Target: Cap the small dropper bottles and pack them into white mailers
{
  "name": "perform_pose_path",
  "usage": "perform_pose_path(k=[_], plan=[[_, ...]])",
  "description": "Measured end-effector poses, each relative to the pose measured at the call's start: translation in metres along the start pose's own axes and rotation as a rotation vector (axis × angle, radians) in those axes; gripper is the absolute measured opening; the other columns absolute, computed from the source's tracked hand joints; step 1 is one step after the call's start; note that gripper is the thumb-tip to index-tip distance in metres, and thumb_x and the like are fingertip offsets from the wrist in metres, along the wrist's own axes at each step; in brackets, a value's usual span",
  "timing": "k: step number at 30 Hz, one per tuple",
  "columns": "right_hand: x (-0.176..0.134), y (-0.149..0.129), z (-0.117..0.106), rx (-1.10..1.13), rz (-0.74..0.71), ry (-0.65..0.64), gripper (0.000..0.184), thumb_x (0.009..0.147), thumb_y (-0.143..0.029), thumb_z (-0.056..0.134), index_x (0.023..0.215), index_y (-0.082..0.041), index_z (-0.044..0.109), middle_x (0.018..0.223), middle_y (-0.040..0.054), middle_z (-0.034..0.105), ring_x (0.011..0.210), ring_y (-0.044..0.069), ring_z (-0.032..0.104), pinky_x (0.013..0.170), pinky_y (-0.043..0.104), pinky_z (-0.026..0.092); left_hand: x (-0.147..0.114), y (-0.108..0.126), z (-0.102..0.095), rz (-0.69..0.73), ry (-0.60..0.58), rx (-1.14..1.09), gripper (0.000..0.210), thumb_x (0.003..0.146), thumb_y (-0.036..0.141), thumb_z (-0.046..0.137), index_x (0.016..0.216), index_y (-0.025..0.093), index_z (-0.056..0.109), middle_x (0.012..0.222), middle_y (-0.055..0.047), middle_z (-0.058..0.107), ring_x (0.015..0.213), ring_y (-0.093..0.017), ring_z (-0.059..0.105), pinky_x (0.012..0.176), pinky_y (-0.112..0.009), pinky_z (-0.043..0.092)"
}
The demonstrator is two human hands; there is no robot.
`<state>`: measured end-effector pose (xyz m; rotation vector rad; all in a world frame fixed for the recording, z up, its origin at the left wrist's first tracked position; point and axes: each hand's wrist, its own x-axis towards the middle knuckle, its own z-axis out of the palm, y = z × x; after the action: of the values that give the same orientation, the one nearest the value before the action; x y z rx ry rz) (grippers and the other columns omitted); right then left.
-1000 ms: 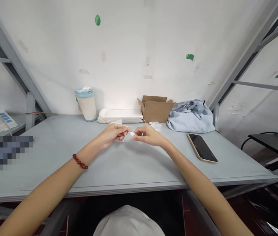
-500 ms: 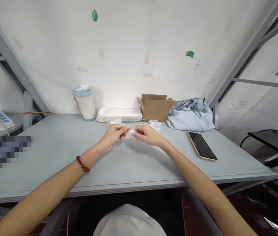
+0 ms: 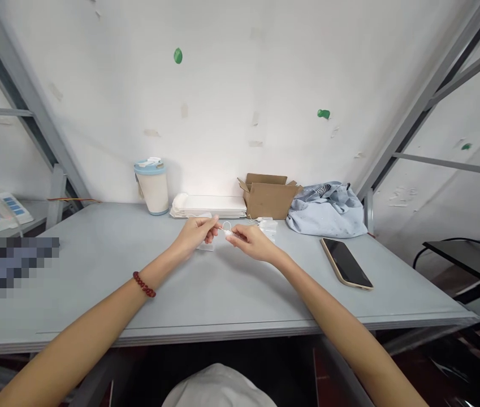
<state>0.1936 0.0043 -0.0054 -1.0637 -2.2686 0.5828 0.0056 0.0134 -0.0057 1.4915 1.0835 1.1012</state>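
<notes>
My left hand point(image 3: 195, 234) is closed in a pinch, with thumb and forefinger on one end of a thin white string point(image 3: 226, 223). The string arches in a small loop between my hands, above the tabletop. My right hand point(image 3: 251, 242) pinches a small white piece point(image 3: 228, 232) at the other end of the loop; its exact kind is too small to make out. Partly hidden behind my left hand lies a white packet or paper point(image 3: 206, 247). Beyond my right hand rests a clear plastic bag point(image 3: 269, 228) with white bits.
On the grey table point(image 3: 172, 308), a lidded cup point(image 3: 155, 189), a stack of white flat packs point(image 3: 212, 206), an open cardboard box point(image 3: 268, 200) and bundled light-blue cloth point(image 3: 327, 215) line the wall. A phone point(image 3: 345, 263) lies to the right.
The camera view has tilted up slightly, so the scene sits lower. Both hands keep their pinch, and the white string loop still spans them.
</notes>
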Motion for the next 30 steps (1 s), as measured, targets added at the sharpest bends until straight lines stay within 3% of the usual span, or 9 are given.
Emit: perform_pose_path(k=[6, 9, 13, 19, 30], plan=[[0.000, 0.003, 0.002, -0.021, -0.014, 0.007, 0.033, 0.089, -0.040, 0.044, 0.064, -0.018, 0.042, 0.057, -0.0055, 0.037, 0.054, 0.008, 0.031, 0.055, 0.024, 0.023, 0.001, 0.002, -0.008, 0.026, -0.037, 0.157, 0.030, 0.071, 0.043, 0.067, 0.060, 0.015, 0.061, 0.051, 0.002, 0.051, 0.048, -0.009, 0.044, 0.050, -0.023, 0.036], [0.000, 0.004, 0.003, -0.046, -0.009, 0.016, 0.033, 0.089, -0.038, 0.044, 0.063, -0.018, 0.042, 0.057, -0.0055, 0.036, 0.054, 0.008, 0.031, 0.056, 0.024, 0.023, -0.004, 0.001, -0.003, 0.061, -0.027, 0.227, 0.030, 0.074, 0.041, 0.062, 0.058, 0.016, 0.058, 0.047, 0.003, 0.048, 0.046, -0.009, 0.042, 0.050, -0.024, 0.036], [-0.001, 0.008, 0.002, -0.079, -0.006, 0.010, 0.029, 0.089, -0.038, 0.047, 0.072, -0.016, 0.052, 0.060, -0.0032, 0.046, 0.056, 0.009, 0.037, 0.058, 0.024, 0.026, -0.010, -0.005, 0.006, 0.145, 0.025, 0.274, 0.028, 0.074, 0.040, 0.059, 0.060, 0.016, 0.057, 0.047, 0.005, 0.046, 0.045, -0.009, 0.040, 0.048, -0.023, 0.034], [-0.003, 0.010, 0.000, -0.075, -0.022, 0.021, 0.031, 0.092, -0.038, 0.044, 0.074, -0.016, 0.055, 0.063, -0.0007, 0.055, 0.057, 0.010, 0.041, 0.059, 0.024, 0.028, -0.011, -0.007, 0.011, 0.108, 0.004, 0.195, 0.030, 0.072, 0.042, 0.061, 0.058, 0.017, 0.053, 0.047, 0.005, 0.045, 0.045, -0.009, 0.040, 0.049, -0.023, 0.033], [-0.002, 0.009, 0.001, -0.089, -0.051, 0.060, 0.033, 0.092, -0.036, 0.043, 0.065, -0.017, 0.047, 0.059, -0.0032, 0.049, 0.053, 0.008, 0.037, 0.056, 0.023, 0.026, -0.008, -0.001, 0.009, 0.048, -0.034, 0.091, 0.030, 0.072, 0.041, 0.060, 0.056, 0.016, 0.053, 0.051, 0.003, 0.049, 0.046, -0.009, 0.045, 0.052, -0.024, 0.039]])
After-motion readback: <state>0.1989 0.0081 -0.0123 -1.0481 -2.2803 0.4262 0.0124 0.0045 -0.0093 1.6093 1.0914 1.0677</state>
